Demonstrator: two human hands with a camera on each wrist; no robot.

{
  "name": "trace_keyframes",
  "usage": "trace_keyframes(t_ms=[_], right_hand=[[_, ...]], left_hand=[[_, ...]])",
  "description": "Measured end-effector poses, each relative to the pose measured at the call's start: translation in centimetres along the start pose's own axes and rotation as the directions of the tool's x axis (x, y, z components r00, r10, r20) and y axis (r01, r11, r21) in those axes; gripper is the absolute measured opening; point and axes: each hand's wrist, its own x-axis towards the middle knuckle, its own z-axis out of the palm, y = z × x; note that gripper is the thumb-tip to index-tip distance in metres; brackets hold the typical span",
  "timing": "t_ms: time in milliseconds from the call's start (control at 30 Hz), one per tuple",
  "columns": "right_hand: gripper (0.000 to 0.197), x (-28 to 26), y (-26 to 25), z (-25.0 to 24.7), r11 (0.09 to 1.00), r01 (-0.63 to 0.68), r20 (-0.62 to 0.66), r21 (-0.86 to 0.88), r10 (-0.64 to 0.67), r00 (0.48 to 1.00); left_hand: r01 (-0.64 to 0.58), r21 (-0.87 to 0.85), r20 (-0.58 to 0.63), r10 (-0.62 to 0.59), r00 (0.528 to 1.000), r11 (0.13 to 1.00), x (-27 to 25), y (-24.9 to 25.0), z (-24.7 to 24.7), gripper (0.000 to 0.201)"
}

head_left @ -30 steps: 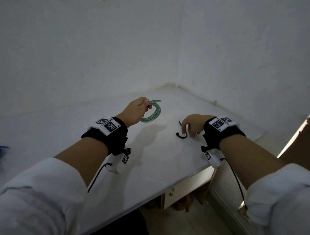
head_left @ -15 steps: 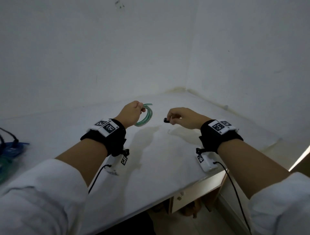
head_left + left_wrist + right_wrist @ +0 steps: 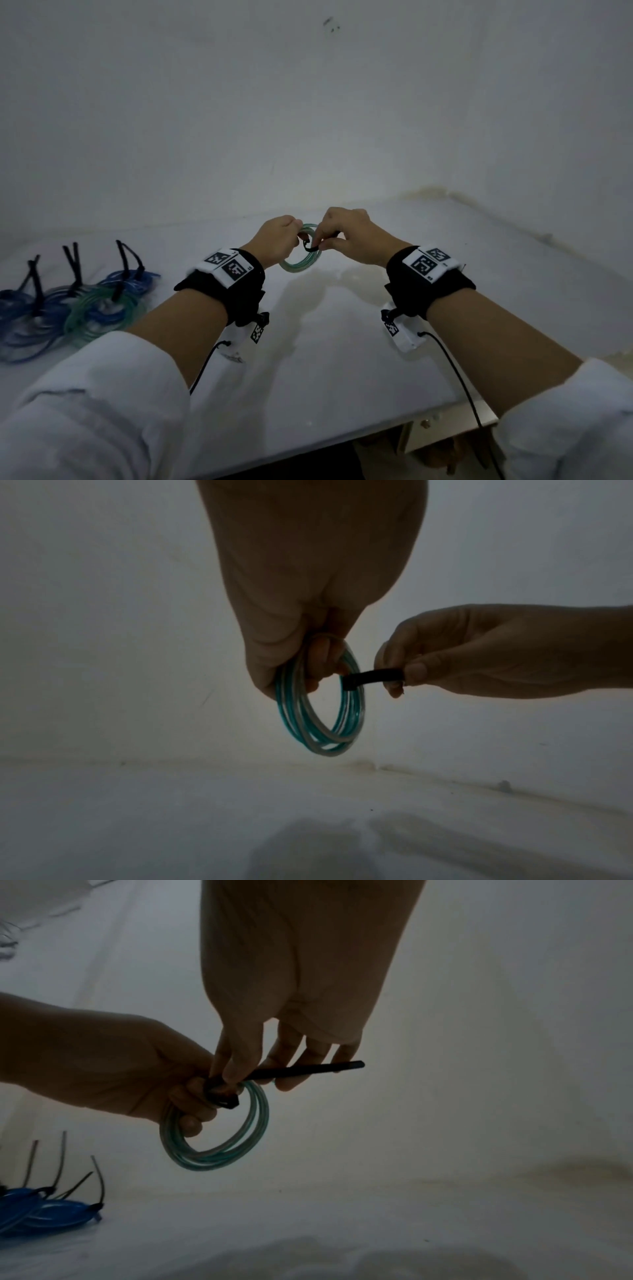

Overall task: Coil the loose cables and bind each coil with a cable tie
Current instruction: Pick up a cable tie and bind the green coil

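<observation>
Above the white bench (image 3: 342, 342), the left hand (image 3: 274, 240) grips a translucent green coiled cable (image 3: 301, 265) while the right hand (image 3: 352, 236), at 3 o'clock, pinches a black plastic cable tie (image 3: 373, 676), best threaded snugly around every strand.

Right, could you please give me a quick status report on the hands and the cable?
Left hand grips green coil, held above table. Right hand pinches black tie at the coil, not yet closed. Nothing in the way.

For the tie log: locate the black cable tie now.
Head view, centre: the black cable tie is pinched by the right hand against the green coil held by the left hand.
</observation>
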Motion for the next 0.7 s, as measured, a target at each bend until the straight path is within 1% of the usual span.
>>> trace_keyframes(t_ms=[100, 167, 333, 400, 433, 467, 533, 600, 633, 700], right_hand=[[0.009, 1.4, -1.1, 1.2, 0.998, 0.054, -0.105, -0.044, -0.058, 0.993], [0.007, 2.1, -1.6, 2.0, 0.995, 0.083, -0.159, -0.058, -0.091, 0.983], [0.003, 3.5, -2.5, 3.8, 0.977, 0.134, -0.272, -0.165, -0.176, 0.946], [0.005, 3.8, -2.7, 4.3, 0.971, 0.118, -0.339, -0.21, -0.186, 0.922], [0.008, 3.8, -2.7, 4.5, 0.973, 0.105, -0.371, -0.205, -0.176, 0.912], [0.011, 3.9, -2.7, 4.6, 0.98, 0.092, -0.402, -0.178, -0.158, 0.902], [0.015, 4.0, -2.8, 4.8, 0.995, 0.068, -0.443, -0.068, -0.092, 0.892], [0.016, 4.2, -3.2, 4.7, 0.992, 0.061, -0.469, 0.113, -0.001, 0.883], [0.017, 4.3, -3.5, 4.6, 0.97, 0.068, -0.478, 0.233, 0.053, 0.877], [0.028, 4.6, -4.1, 4.2, 0.883, 0.066, -0.469, 0.464, 0.182, 0.864]], left_hand=[[0.017, 0.023, -0.024, -0.016, 1.0, 1.0, -0.6, -0.7, -1.5, 0.019], [0.029, 0.047, -0.039, -0.027, 0.999, 0.998, -1.0, -1.2, -2.4, 0.015], [0.072, 0.026, -0.024, -0.071, 0.997, 0.997, -1.1, -2.0, -3.9, 0.016], [0.068, 0.009, -0.028, -0.068, 0.997, 0.998, -1.1, -2.2, -4.4, 0.018], [0.064, -0.004, -0.033, -0.065, 0.997, 0.998, -1.1, -2.3, -4.5, 0.018], [0.062, -0.021, -0.038, -0.062, 0.997, 0.998, -1.2, -2.3, -4.7, 0.019], [0.051, -0.037, -0.057, -0.053, 0.997, 0.998, -1.2, -2.6, -4.8, 0.019], [0.031, -0.03, -0.095, -0.034, 0.995, 0.999, -1.1, -3.0, -4.8, 0.019], [0.019, -0.027, -0.114, -0.022, 0.993, 0.999, -1.1, -3.2, -4.9, 0.019], [-0.003, -0.027, -0.136, -0.001, 0.991, 1.0, -1.1, -3.4, -4.9, 0.018]])
